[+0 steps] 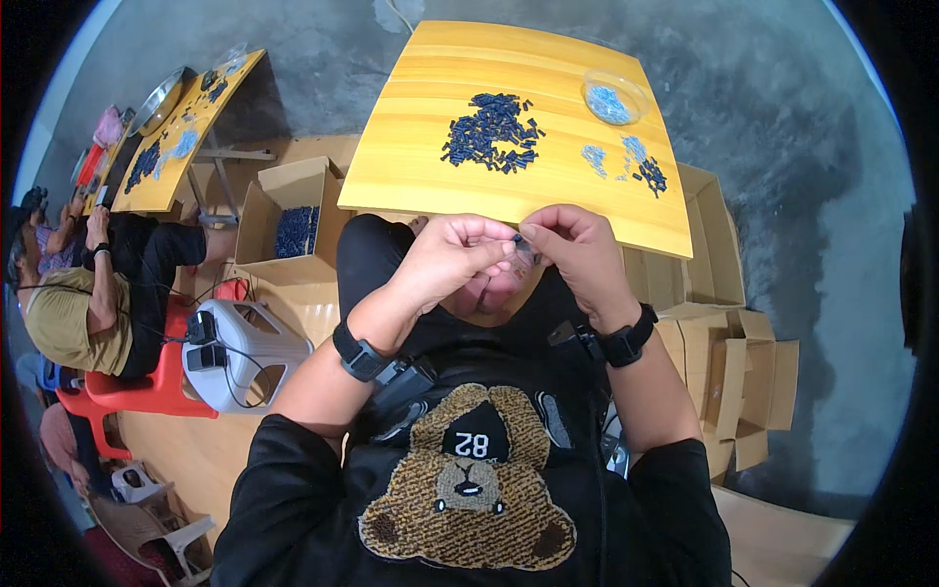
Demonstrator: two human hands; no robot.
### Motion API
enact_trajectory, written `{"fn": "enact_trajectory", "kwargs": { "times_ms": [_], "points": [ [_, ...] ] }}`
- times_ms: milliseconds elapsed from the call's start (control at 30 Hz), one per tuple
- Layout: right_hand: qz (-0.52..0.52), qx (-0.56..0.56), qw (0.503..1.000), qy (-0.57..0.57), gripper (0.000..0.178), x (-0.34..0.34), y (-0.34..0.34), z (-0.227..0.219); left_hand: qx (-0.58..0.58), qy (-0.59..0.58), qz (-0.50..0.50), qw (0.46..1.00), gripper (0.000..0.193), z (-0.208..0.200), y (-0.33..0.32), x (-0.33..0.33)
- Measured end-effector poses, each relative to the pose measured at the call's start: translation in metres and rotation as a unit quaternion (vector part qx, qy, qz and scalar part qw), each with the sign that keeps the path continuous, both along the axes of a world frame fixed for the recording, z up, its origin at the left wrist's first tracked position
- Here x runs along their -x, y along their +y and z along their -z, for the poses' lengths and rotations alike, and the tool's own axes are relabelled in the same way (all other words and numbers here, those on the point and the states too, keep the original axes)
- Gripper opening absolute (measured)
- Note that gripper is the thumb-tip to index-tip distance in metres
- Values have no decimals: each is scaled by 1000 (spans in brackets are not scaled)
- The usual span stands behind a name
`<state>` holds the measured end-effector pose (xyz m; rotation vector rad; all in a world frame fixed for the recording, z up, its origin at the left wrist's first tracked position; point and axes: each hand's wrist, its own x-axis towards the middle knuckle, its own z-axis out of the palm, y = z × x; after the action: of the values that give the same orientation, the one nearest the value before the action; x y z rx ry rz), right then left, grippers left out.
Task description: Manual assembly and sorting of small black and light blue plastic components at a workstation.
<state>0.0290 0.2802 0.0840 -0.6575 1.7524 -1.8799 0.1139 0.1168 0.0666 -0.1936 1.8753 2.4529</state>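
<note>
Just off the near edge of the yellow table (411,186), my two hands meet above my lap. A small black cylinder-like part (517,238) sits at the fingertips of my left hand (452,256), which is closed in a pinch. My right hand (579,256) has thumb and forefinger pressed together right against that part; whatever it pinches is too small and covered to make out. Farther off on the table lies a heap of similar black parts (489,135). To its right are small clear pieces (594,158) and a smaller black pile (650,177).
A clear round dish (641,103) of pale blue pieces stands at the table's far right. An open carton (256,220) with black parts is on the left, and cartons (709,235) stand on the right. People sit at another table (196,127) beyond a grey stool (235,367).
</note>
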Motion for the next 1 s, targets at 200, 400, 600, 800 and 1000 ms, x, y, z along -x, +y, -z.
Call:
{"fn": "enact_trajectory", "kwargs": {
  "times_ms": [200, 400, 600, 800, 1000],
  "points": [
    [0, 3, 1000, -2, 12, 0, -1, 0, 6, 5, 0, 1000, 18, 0, 0, 1],
    [8, 4, 1000, 5, 11, 1, -4, 2, -1, 9, 6, 1000, 16, -1, 1, 1],
    [1, -20, 999, 29, 11, 3, -3, 2, 13, 2, 3, 1000, 17, -2, 1, 1],
    [-4, -20, 999, 35, 11, 3, -3, 2, 11, 8, 1, 1000, 17, -2, 2, 1],
    [-7, -8, 1000, 17, 11, 3, -3, 1, 25, 21, -8, 999, 17, 0, 1, 1]
  ]
}}
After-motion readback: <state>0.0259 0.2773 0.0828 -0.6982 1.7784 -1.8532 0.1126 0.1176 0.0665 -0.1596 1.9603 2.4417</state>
